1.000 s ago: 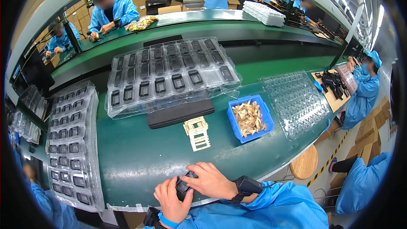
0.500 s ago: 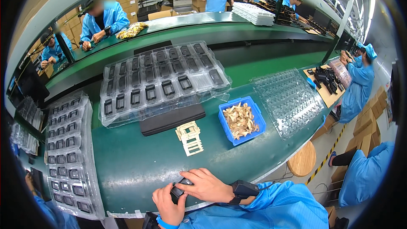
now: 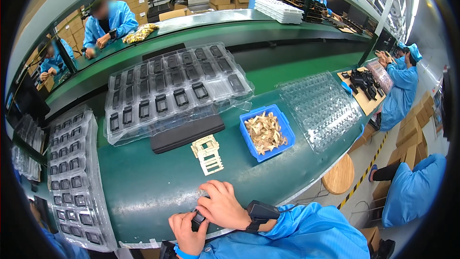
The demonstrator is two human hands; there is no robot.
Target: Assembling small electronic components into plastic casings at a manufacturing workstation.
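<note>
Near the front edge of the green table, my left hand (image 3: 188, 236) is closed on a small black plastic part (image 3: 197, 217), mostly covered by fingers. My right hand (image 3: 224, 207) bends over the same part from the right, its thumb against it and its fingers curled above. Beyond my hands lies a cream sheet (image 3: 208, 154) with rectangular cut-outs. To its right stands a blue bin (image 3: 246, 136) filled with crumpled tan scraps. A flat black block (image 3: 188, 133) lies behind the sheet, by the front of a clear tray stack (image 3: 218, 86) holding black rectangular frames.
More black frames fill the clear trays (image 3: 103, 201) along the left side. A clear bubbled plastic tray (image 3: 318, 110) lies right of the bin. Past it, a board (image 3: 376, 104) carries black parts. A round wooden stool (image 3: 338, 176) stands by the table. Co-workers sit across and to the right.
My right hand's fingers have drawn up and curled, with its thumb now on the black part. My left hand keeps its hold. The whole view has shifted slightly.
</note>
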